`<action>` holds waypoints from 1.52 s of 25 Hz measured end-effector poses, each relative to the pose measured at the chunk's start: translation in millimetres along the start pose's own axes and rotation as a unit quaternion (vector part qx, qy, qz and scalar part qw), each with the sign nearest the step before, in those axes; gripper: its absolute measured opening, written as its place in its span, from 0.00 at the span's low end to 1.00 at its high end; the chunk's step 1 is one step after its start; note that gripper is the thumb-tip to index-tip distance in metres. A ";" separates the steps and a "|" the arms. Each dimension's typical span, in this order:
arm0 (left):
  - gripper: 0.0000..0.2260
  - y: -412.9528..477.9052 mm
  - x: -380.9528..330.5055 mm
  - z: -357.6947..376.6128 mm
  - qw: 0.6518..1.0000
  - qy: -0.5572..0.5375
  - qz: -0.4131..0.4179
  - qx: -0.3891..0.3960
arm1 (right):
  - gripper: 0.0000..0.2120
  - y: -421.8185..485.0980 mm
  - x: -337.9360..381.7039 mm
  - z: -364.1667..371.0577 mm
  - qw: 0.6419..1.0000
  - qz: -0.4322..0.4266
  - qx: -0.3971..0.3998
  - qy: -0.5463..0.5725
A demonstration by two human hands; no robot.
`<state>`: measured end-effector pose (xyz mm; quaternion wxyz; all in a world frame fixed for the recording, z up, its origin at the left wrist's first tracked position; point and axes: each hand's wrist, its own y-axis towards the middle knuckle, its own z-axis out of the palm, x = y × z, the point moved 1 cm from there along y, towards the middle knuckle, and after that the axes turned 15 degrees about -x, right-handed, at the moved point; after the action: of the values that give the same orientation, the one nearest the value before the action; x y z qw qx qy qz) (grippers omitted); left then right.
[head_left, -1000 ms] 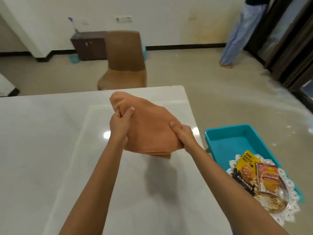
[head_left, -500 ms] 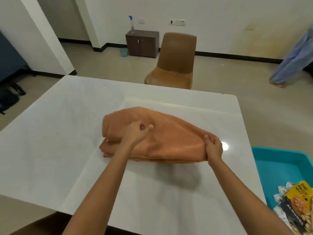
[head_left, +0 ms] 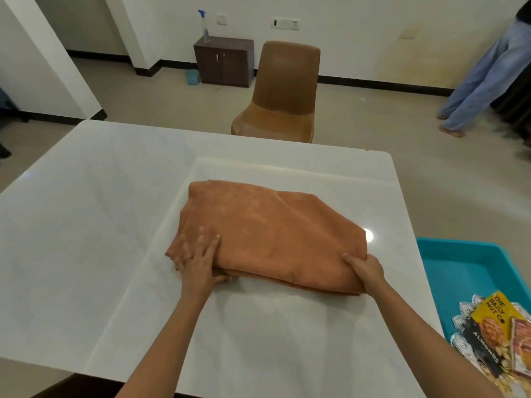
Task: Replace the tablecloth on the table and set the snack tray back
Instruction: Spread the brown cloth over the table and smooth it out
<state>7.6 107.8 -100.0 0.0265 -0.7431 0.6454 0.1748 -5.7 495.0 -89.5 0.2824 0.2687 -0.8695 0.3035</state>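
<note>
A folded orange tablecloth (head_left: 273,234) lies on the white table (head_left: 86,225), right of its middle. My left hand (head_left: 198,262) lies on the cloth's near left corner, fingers spread flat on top and thumb under the near edge. My right hand (head_left: 365,268) grips the cloth's near right corner, fingers tucked beneath the fold. The snack tray (head_left: 471,340), a silver lace-edged plate with an almond packet and other snack packs, sits at the lower right, beside the table and partly cut off by the frame edge.
A turquoise bin (head_left: 465,271) stands under the snack tray, right of the table. A brown chair (head_left: 281,93) faces the table's far edge. Behind it a dark cabinet (head_left: 224,61) carries a spray bottle (head_left: 204,24). A person's legs (head_left: 485,76) show at far right.
The cloth, held up in both hands a second ago, now lies flat on the table. My left hand has opened and spread over its left corner. The camera has turned left.
</note>
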 end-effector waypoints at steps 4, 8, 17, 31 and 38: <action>0.39 27.0 -1.9 0.8 0.988 0.020 0.125 0.090 | 0.39 -16.4 13.1 3.6 0.954 -0.252 -0.119 -0.112; 0.36 31.4 8.2 -3.7 0.978 0.010 0.153 0.139 | 0.53 -41.6 17.3 37.2 0.810 -0.474 0.202 -0.282; 0.25 51.4 27.7 -43.2 0.974 -0.182 -0.039 0.129 | 0.09 -38.1 52.7 17.8 0.854 -0.398 0.283 -0.178; 0.18 57.2 10.4 -108.8 0.858 -0.066 0.022 0.508 | 0.21 -31.8 64.6 -19.1 0.805 -0.172 0.506 -0.257; 0.10 72.1 2.9 -90.7 0.937 -0.038 0.133 0.320 | 0.21 -19.8 46.8 -24.4 0.836 -0.134 0.443 -0.293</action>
<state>-41.5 69.1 -2.4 0.2636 -0.5958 0.7586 -0.0108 -17.6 484.4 -35.5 -0.0969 0.5555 -0.6394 0.5226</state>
